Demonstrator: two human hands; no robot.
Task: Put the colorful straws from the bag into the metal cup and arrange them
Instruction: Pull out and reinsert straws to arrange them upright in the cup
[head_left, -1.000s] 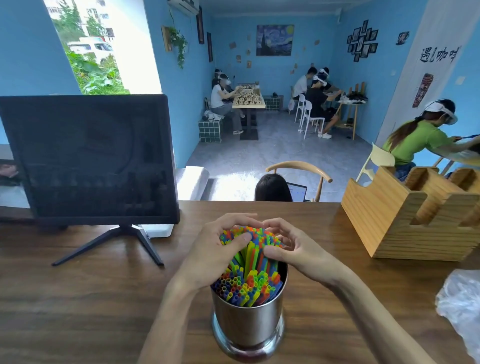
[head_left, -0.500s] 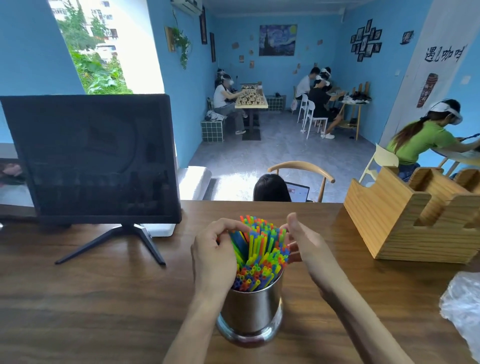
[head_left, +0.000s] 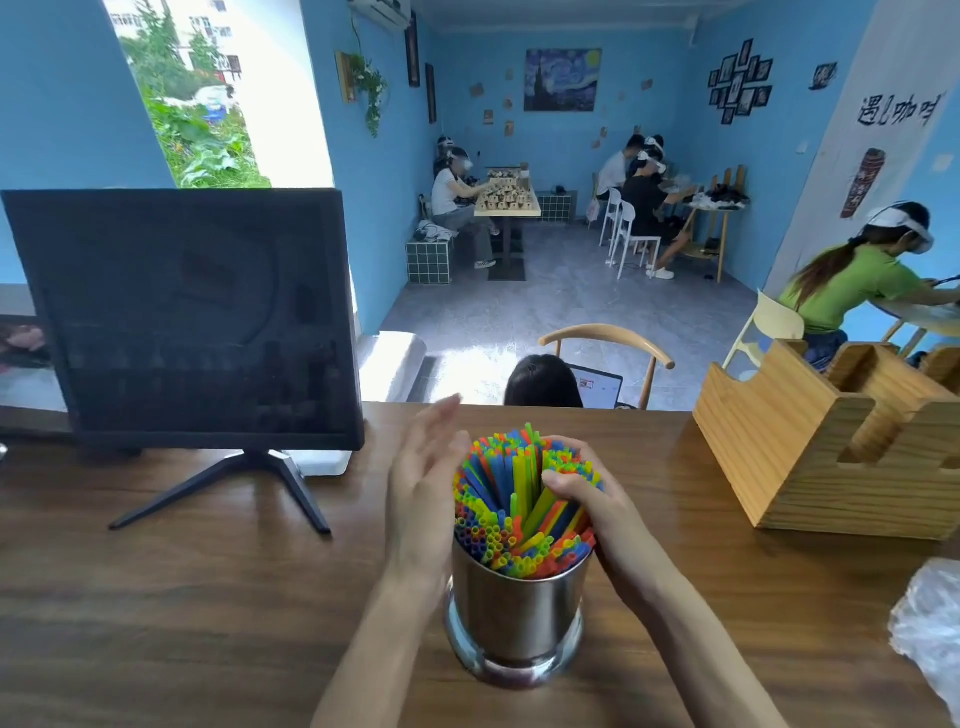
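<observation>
Straws (head_left: 511, 499) in cup (head_left: 514, 608) — right hand (head_left: 587, 512) grips them; left hand (head_left: 423, 488) flat.

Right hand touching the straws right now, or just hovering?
Touching. In the head view the right hand has its fingers and thumb curled around the right part of the straws above the metal cup, with no gap visible.
</observation>
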